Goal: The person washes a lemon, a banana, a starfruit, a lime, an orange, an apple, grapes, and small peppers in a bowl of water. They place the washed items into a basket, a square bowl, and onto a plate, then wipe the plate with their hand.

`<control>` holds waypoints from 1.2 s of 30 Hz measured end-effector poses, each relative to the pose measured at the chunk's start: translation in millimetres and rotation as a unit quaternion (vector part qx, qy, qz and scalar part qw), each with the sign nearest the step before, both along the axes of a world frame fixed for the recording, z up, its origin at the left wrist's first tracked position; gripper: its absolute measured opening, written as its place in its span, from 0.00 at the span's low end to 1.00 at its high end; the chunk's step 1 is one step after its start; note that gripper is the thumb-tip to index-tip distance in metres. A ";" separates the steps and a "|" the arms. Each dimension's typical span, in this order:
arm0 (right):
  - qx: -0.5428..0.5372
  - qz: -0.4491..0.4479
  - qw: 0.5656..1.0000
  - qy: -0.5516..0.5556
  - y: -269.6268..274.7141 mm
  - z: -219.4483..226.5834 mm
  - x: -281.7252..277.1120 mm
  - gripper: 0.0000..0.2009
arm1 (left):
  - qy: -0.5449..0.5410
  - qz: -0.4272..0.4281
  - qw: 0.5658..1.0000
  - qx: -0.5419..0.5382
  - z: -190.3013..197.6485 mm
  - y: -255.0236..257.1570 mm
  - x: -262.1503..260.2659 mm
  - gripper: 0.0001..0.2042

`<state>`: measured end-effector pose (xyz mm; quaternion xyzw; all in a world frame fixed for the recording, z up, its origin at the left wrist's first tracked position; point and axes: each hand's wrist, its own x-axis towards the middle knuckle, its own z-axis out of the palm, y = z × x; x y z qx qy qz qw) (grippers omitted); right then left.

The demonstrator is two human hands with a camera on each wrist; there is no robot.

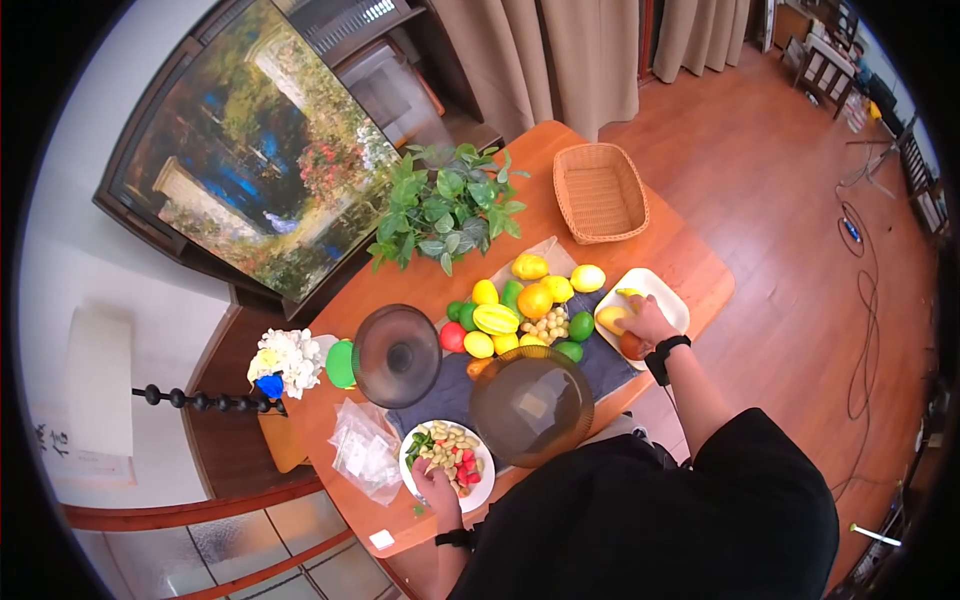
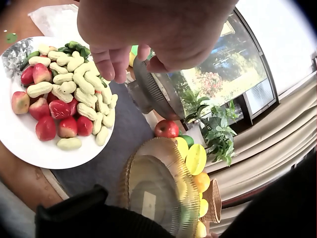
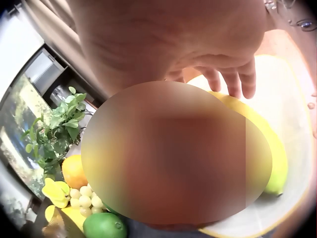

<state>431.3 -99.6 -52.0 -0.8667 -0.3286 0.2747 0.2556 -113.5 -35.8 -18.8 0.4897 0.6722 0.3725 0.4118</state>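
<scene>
My left hand (image 1: 438,490) is over the near edge of a white plate (image 1: 484,490) holding peanuts (image 2: 84,82), red fruit pieces (image 2: 47,128) and green peppers. In the left wrist view the hand (image 2: 153,29) has its fingers relaxed, with nothing visible in them. My right hand (image 1: 648,320) reaches over a cream tray (image 1: 672,292), beside a yellow fruit (image 1: 610,319) and above a reddish-brown one (image 1: 632,346). In the right wrist view the hand (image 3: 183,39) has its fingers extended down near a banana (image 3: 275,148); a blurred oval hides what lies below the palm.
Assorted fruit (image 1: 495,319) lies mid-table on a dark cloth (image 1: 440,405). A large brown glass bowl (image 1: 530,405) and a dark stand (image 1: 397,356) are between the plate and fruit. A wicker basket (image 1: 601,193), leafy plant (image 1: 447,205), plastic bags (image 1: 364,452) and white flowers (image 1: 290,358) surround them.
</scene>
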 end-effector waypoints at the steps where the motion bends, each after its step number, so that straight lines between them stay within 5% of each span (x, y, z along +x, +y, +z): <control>1: -0.068 0.028 0.997 -0.024 4.6 6.6 -3.7 0.36 | 0.004 0.000 1.000 0.001 0.9 0.6 -1.3 0.21; 6: -0.175 0.046 0.981 -0.070 16.1 37.7 -21.9 0.40 | 0.027 0.003 0.999 0.028 -7.3 -4.5 -15.0 0.21; 14: 0.041 -0.004 0.992 -0.123 1.5 16.0 4.0 0.37 | 0.014 0.032 0.999 0.007 2.9 -16.1 -13.0 0.22; 18: 0.139 -0.022 0.983 -0.122 33.4 74.4 -9.5 0.35 | -0.001 0.031 1.000 -0.003 0.9 -17.9 -16.1 0.21; 20: 0.248 0.113 0.952 -0.139 59.0 95.2 -22.1 0.35 | 0.020 0.026 0.999 0.008 0.9 -17.7 -15.2 0.21; 26: 0.172 0.348 0.910 -0.146 121.0 96.6 -68.7 0.33 | 0.015 0.021 1.000 0.009 -4.1 -16.0 -17.3 0.20; 30: 0.195 0.378 0.887 -0.177 152.0 108.7 -94.2 0.33 | 0.002 0.051 0.999 0.007 5.8 -17.5 -15.9 0.20; 32: 0.035 0.382 0.899 -0.212 165.2 115.8 -110.2 0.34 | 0.046 0.038 0.998 0.027 2.1 -21.4 -23.3 0.20; 36: -0.082 0.338 0.907 -0.235 184.0 108.9 -135.6 0.35 | 0.068 0.039 0.997 0.025 -21.7 -25.6 -40.4 0.20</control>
